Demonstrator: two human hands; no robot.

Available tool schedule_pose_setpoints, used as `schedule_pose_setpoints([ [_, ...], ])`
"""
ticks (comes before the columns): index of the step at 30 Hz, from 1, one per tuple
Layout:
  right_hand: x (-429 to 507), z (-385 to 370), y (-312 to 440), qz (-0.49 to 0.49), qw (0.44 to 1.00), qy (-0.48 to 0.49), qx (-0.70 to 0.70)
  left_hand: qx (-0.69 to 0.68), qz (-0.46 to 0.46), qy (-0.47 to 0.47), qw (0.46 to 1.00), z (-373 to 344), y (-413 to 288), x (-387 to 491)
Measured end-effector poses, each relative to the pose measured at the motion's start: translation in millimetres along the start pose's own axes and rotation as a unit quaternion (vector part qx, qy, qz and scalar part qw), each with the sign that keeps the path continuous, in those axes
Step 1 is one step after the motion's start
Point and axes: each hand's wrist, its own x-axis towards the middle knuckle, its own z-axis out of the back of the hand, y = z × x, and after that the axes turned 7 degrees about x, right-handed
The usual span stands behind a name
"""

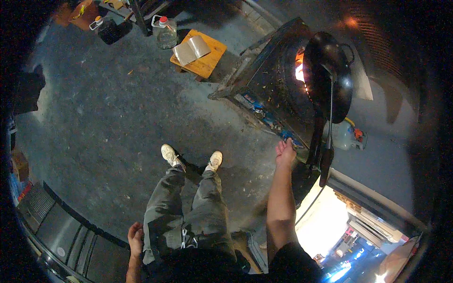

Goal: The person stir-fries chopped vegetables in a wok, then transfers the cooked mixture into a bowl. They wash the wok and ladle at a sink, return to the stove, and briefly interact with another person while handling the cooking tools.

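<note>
My right arm is stretched toward a gas stove (262, 67), where my right hand (286, 152) is at the near end of its blue printed front panel (249, 100). Its fingertips meet or cover that panel; whether they grip a knob is hidden. Orange flame (300, 67) burns beside and under a black wok (327, 56). A metal-shafted cooking utensil (331, 109) with a dark handle rests in the wok. Down by my left thigh hangs my left hand (135, 234), fingers loosely bent, with nothing visible in it.
A wooden stool (214, 55) bears an open booklet (191, 51). Near it stand a clear plastic jug (166, 35) and a dark-filled jug (106, 30). A gas cylinder (343, 136) sits behind the stove. A bright opening (322, 226) is at lower right, dark furniture (60, 233) at lower left.
</note>
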Motion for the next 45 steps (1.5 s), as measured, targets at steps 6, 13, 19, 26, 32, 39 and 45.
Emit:
schedule_pose_setpoints([
  [6,-22.6,-4.8,6.5,-0.081,0.992,-0.059,0.080,0.003,-0.021,-0.007,1.000,0.0,3.4,-0.1],
  [13,-108.2,-84.3,-49.2,0.206,0.960,0.026,-0.189,0.013,0.003,-0.002,1.000,5.5,8.1,6.1],
  [19,-134.7,-151.8,-37.3,0.343,0.851,-0.038,-0.395,-0.003,0.007,-0.005,1.000,7.3,4.3,6.7],
  [26,-133.6,-168.1,-31.1,0.321,0.847,-0.082,-0.416,0.062,-0.020,-0.016,0.998,8.3,3.6,5.8],
  [32,-110.5,-175.0,-40.6,-0.053,0.995,0.032,-0.081,0.001,-0.042,-0.004,0.999,10.9,9.1,11.0],
  [39,-109.3,-161.5,-35.9,-0.181,0.961,0.179,0.109,0.083,-0.036,0.000,0.996,13.2,6.7,11.9],
  [45,-96.7,-86.7,-49.1,-0.168,0.968,0.170,0.073,0.067,-0.110,0.014,0.992,4.9,7.4,8.6],
])
